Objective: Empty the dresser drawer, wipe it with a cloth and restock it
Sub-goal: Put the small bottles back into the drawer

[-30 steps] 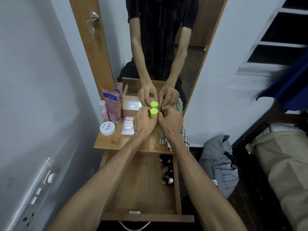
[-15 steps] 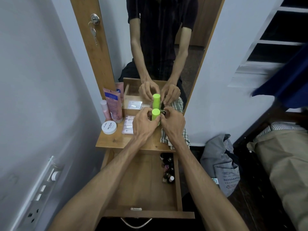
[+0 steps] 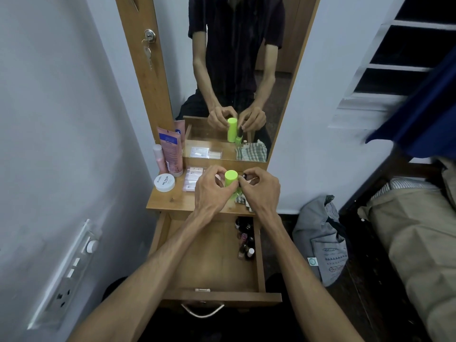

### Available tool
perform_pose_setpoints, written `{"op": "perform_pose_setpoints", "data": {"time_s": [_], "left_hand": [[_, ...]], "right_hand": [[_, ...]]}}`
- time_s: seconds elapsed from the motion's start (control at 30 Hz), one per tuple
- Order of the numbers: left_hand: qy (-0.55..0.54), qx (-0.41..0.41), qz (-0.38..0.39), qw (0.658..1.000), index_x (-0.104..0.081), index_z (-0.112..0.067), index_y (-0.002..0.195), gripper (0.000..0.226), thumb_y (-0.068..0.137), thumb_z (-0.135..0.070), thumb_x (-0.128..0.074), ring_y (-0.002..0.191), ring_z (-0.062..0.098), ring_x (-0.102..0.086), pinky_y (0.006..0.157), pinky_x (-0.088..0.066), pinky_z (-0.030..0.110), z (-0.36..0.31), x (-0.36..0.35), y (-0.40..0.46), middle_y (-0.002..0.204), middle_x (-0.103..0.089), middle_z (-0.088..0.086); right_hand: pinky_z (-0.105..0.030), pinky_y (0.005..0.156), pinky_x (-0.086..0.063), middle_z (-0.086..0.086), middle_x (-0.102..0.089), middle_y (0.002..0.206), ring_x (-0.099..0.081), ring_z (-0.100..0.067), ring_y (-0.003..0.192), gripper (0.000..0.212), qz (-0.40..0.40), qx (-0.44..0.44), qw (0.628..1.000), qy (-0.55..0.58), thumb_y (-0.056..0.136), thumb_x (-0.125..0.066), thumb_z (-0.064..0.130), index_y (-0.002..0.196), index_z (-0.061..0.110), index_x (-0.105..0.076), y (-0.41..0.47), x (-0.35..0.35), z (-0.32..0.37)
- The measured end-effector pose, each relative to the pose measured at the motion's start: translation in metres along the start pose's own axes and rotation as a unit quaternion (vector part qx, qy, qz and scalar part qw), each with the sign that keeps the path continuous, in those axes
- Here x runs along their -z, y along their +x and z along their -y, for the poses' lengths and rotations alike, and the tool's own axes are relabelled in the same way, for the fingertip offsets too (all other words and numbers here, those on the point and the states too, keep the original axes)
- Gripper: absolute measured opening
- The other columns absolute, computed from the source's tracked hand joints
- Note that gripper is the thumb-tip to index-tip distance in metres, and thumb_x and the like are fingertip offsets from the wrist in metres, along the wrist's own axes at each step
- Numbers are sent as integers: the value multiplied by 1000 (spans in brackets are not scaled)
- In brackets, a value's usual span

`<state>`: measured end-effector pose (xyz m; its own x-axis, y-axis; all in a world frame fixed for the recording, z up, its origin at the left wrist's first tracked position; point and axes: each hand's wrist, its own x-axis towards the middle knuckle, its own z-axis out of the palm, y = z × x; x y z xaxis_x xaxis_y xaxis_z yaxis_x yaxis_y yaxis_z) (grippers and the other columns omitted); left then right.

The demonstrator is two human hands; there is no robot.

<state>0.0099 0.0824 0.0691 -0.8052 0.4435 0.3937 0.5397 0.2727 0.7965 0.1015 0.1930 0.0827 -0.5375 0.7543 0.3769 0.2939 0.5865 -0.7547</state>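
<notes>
Both hands are over the wooden dresser top (image 3: 172,201), in front of the mirror. My left hand (image 3: 211,191) grips a lime-green bottle (image 3: 231,177), held upright by its body. My right hand (image 3: 262,190) pinches a small dark-capped bottle (image 3: 244,176) right beside it. Part of a checked cloth (image 3: 240,199) shows on the top under my right hand. Below, the drawer (image 3: 209,257) is pulled out, its wooden floor mostly bare. Several small nail polish bottles (image 3: 245,240) stand along its right side.
Two pink tubes (image 3: 170,151), a white jar (image 3: 164,182) and clear packets (image 3: 193,178) sit on the left of the dresser top. A grey bag (image 3: 320,240) lies on the floor to the right, with a bed (image 3: 407,230) beyond. A switch panel (image 3: 69,267) is on the left wall.
The green bottle has come up between my hands; the mirror now shows its whole length. Both hands have shifted slightly toward me.
</notes>
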Motion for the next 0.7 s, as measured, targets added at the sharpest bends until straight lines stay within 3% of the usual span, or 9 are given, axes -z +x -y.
{"op": "perform_pose_setpoints", "data": {"time_s": [0.2, 0.4, 0.5, 0.57, 0.7], "left_hand": [[-11, 4, 18, 1000, -57, -28, 83, 29, 76, -37, -83, 62, 10, -58, 52, -44, 23, -5, 13, -41, 74, -59, -11], [-44, 22, 49, 998, -58, -28, 78, 28, 68, -33, -84, 55, 9, -56, 50, -48, 31, 2, 20, -86, 67, -61, -8], [-58, 22, 79, 995, -60, -26, 79, 29, 67, -43, -80, 57, 13, -57, 49, -47, 30, 6, 21, -108, 66, -62, -7], [-65, 32, 101, 992, -60, -24, 79, 32, 66, -48, -78, 59, 19, -58, 50, -48, 36, 9, 20, -121, 66, -62, -4], [-43, 72, 152, 985, -59, -28, 75, 27, 64, -43, -79, 61, 16, -60, 54, -52, 43, 18, 14, -142, 66, -63, -6]], "right_hand": [[-27, 64, -59, 17, -69, 72, -66, 1, 66, 12, 27, -2, 1000, 14, 78, -81, 37, 84, 28, -75, -41, 21, -2], [-20, 62, -56, 15, -69, 67, -65, 3, 65, 14, 70, -29, 997, 0, 74, -83, 35, 80, 24, -76, -88, 38, -13], [-14, 62, -51, 16, -69, 67, -65, 4, 66, 12, 92, -49, 994, -16, 73, -83, 34, 79, 27, -75, -111, 46, -20], [-11, 60, -48, 16, -68, 66, -65, 4, 65, 13, 106, -59, 992, -28, 72, -83, 36, 77, 28, -75, -123, 50, -26], [-13, 57, -46, 15, -67, 62, -64, 4, 62, 14, 137, -89, 984, -68, 69, -83, 37, 71, 28, -72, -142, 55, -42]]}}
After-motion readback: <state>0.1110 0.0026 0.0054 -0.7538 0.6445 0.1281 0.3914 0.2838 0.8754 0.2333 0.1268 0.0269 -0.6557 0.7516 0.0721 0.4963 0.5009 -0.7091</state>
